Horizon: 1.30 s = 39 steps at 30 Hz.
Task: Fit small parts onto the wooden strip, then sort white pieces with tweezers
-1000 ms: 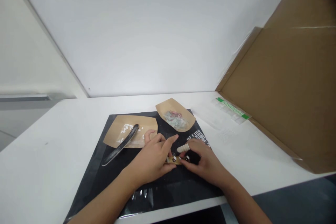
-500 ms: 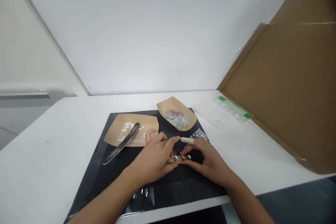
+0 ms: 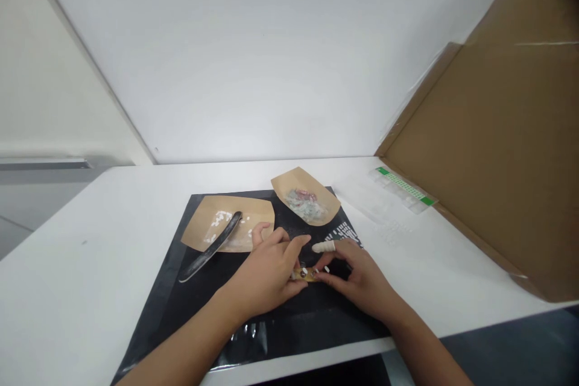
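Note:
My left hand (image 3: 266,274) is closed on a small yellow-brown strip (image 3: 309,277) with dark round spots and white bits on top. Thumb and fingers pinch its left part, hiding that end. Meeting it from the other side, my right hand (image 3: 355,277) has thumb and a finger pinched at the strip's right end. A pale finger cot (image 3: 324,246) covers another of its fingers, held out above the strip. A small white piece (image 3: 327,269) shows by the right fingertips; I cannot tell whether it is attached. Under both hands lies a black mat (image 3: 181,307).
A brown paper tray (image 3: 194,232) holds small white pieces, with a curved black file (image 3: 212,247) across it. Another paper tray (image 3: 283,180) contains clear and reddish bits. White pieces (image 3: 344,231) lie on the mat's right side. Cardboard (image 3: 511,151) and a green-edged clear packet (image 3: 404,186) stand right.
My right thumb and finger have shifted slightly left along the strip, covering more of its right end. My left hand keeps its hold. The view has moved slightly.

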Tool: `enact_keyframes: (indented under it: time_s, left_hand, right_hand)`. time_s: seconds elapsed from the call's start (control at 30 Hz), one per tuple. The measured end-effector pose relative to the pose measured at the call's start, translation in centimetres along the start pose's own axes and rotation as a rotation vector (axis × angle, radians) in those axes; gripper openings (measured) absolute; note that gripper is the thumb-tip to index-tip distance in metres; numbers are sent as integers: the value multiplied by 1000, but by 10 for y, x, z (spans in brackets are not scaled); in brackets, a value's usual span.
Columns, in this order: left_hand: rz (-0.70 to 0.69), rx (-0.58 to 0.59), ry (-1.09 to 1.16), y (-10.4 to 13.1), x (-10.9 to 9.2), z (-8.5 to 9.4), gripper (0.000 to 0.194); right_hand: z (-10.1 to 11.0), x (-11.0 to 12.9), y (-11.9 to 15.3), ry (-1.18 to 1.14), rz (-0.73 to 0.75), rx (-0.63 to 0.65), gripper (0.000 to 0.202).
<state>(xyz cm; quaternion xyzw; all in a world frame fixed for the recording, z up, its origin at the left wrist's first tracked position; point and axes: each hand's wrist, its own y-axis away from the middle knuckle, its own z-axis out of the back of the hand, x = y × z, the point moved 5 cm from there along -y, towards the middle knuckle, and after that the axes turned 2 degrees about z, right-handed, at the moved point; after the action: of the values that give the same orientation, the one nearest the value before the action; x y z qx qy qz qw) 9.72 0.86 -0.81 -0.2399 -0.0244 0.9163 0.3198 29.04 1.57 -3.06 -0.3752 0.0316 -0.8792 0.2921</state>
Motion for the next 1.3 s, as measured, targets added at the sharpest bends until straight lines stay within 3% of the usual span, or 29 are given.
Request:
enact_keyframes:
  time_s: [0.33, 0.43, 0.57, 0.73, 0.9, 1.3]
  left_hand:
    - [2, -30, 25, 0, 1, -1, 67]
    - [8, -29, 9, 0, 1, 0, 57]
    - [-4, 3, 15, 0, 0, 2, 36]
    - [-24, 36, 75, 1, -2, 4, 28]
    - [-42, 10, 69, 1, -6, 3, 12]
    - [-36, -67, 124, 1, -3, -1, 23]
  right_hand:
    - [1, 4, 0, 35, -27, 12, 19]
    - [-1, 1, 1, 32, -42, 9, 15]
    - [-2, -3, 2, -26, -74, -7, 27]
    - [-1, 6, -1, -52, -34, 24, 11]
    - [-2, 10, -2, -101, 2, 32, 39]
    - [-7, 1, 3, -70, -124, 43, 38]
